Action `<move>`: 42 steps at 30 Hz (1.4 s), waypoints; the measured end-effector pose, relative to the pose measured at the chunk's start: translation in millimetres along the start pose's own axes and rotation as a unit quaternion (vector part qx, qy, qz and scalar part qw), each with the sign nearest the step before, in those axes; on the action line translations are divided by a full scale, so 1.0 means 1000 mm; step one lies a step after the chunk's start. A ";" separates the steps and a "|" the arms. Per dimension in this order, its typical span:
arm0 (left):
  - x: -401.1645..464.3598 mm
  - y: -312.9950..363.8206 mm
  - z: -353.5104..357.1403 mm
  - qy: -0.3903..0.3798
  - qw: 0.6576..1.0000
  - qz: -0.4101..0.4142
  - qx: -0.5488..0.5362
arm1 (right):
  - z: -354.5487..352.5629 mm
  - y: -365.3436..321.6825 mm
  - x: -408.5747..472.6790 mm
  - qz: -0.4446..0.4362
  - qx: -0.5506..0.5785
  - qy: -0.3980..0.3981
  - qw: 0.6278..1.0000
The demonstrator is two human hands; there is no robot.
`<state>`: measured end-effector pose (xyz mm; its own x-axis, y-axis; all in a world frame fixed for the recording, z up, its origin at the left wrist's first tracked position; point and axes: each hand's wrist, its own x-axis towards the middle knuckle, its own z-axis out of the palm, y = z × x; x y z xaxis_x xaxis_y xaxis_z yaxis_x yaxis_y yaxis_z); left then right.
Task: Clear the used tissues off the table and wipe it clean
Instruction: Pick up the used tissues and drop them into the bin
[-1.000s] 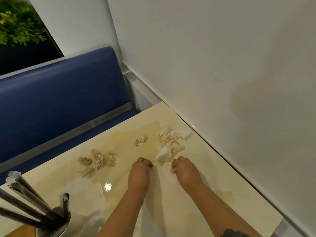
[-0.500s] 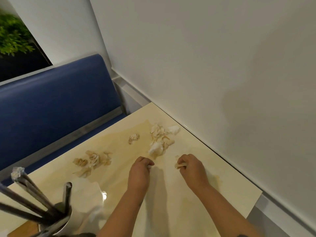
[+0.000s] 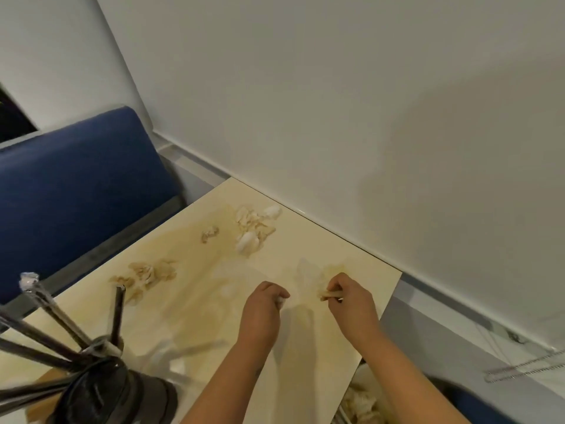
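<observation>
On the cream table (image 3: 305, 240), a pile of crumpled stained tissues (image 3: 255, 229) lies near the wall. A small wad (image 3: 210, 233) sits left of it, and another stained heap (image 3: 146, 275) lies further left. My right hand (image 3: 351, 304) pinches a small tissue scrap (image 3: 327, 293) near the table's right edge. My left hand (image 3: 264, 310) is curled, with a bit of white tissue (image 3: 281, 301) at its fingertips. Both hands are well short of the piles.
A dark holder with several wrapped chopsticks (image 3: 91, 377) stands at the front left. A blue bench (image 3: 76, 179) runs behind the table, and a white wall (image 3: 367, 117) borders its right side. A container with used tissues (image 3: 363, 402) sits below the table's right edge.
Both hands have pulled back from the tissue pile toward the table's right edge, each carrying a small piece. The view has shifted left and down.
</observation>
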<state>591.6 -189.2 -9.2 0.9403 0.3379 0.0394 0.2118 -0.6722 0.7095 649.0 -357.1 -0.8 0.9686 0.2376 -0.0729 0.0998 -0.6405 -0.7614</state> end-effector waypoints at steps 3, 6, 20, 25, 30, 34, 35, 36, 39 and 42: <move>-0.015 0.011 0.008 -0.022 0.999 0.036 -0.002 | -0.013 0.013 -0.025 0.031 0.009 0.030 0.999; -0.030 0.020 0.019 -0.045 0.997 0.055 -0.006 | -0.022 0.028 -0.051 0.065 0.019 0.055 0.996; -0.088 0.043 0.061 -0.140 0.984 0.108 -0.024 | -0.036 0.109 -0.145 0.171 -0.054 0.097 0.979; -0.096 0.046 0.071 -0.166 0.978 0.123 -0.028 | -0.029 0.138 -0.159 0.226 -0.050 0.066 0.971; -0.099 0.048 0.084 -0.194 0.973 0.119 -0.031 | -0.027 0.148 -0.167 0.247 -0.056 0.050 0.966; -0.102 0.055 0.093 -0.217 0.968 0.128 -0.018 | -0.032 0.149 -0.169 0.252 -0.050 0.068 0.964; -0.102 0.057 0.096 -0.227 0.965 0.135 -0.005 | -0.034 0.149 -0.170 0.252 -0.050 0.071 0.964; -0.103 0.060 0.099 -0.237 0.961 0.142 0.013 | -0.036 0.149 -0.170 0.251 -0.050 0.074 0.964; -0.105 0.066 0.111 -0.262 0.951 0.154 0.062 | -0.040 0.150 -0.171 0.242 -0.044 0.085 0.966; -0.108 0.073 0.126 -0.296 0.938 0.161 0.082 | -0.043 0.154 -0.173 0.239 -0.040 0.094 0.966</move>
<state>538.7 -357.6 -50.6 0.9354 -0.2920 -0.1995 -0.1155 -0.7855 0.6080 506.9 -528.3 -77.1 0.9322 -0.2308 -0.2789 -0.3582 -0.6997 -0.6181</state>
